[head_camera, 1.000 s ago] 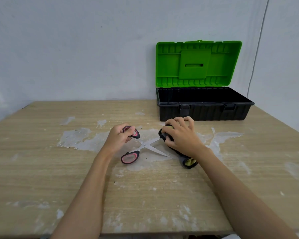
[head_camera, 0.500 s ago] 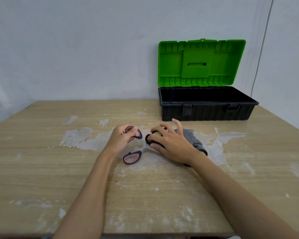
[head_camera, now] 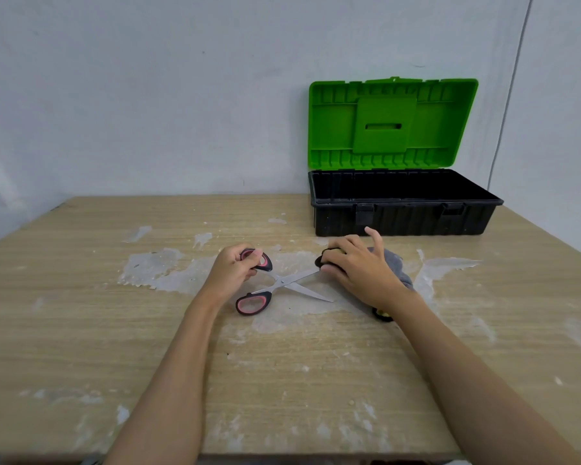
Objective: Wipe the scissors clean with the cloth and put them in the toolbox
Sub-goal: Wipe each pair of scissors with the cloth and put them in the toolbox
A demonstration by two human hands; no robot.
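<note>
Scissors (head_camera: pixel 284 282) with black and pink handles lie spread open on the table's middle. My left hand (head_camera: pixel 232 269) grips the far handle loop; the near loop rests free on the wood. My right hand (head_camera: pixel 359 268) holds a grey cloth (head_camera: pixel 394 263) with black and yellow trim, pinched around the tip of the far blade. The near blade points right, bare. The toolbox (head_camera: pixel 403 216), a black tub with its green lid raised, stands at the back right, just beyond my right hand.
The wooden table (head_camera: pixel 148 330) carries white paint smears around the scissors. A pale wall rises right behind the toolbox, and a thin cable (head_camera: pixel 510 92) runs down it at the right. The table's near edge lies under my forearms.
My right hand slid the cloth from near the pivot out to the tip of the far blade, baring both blades. The left hand kept its grip on the handle.
</note>
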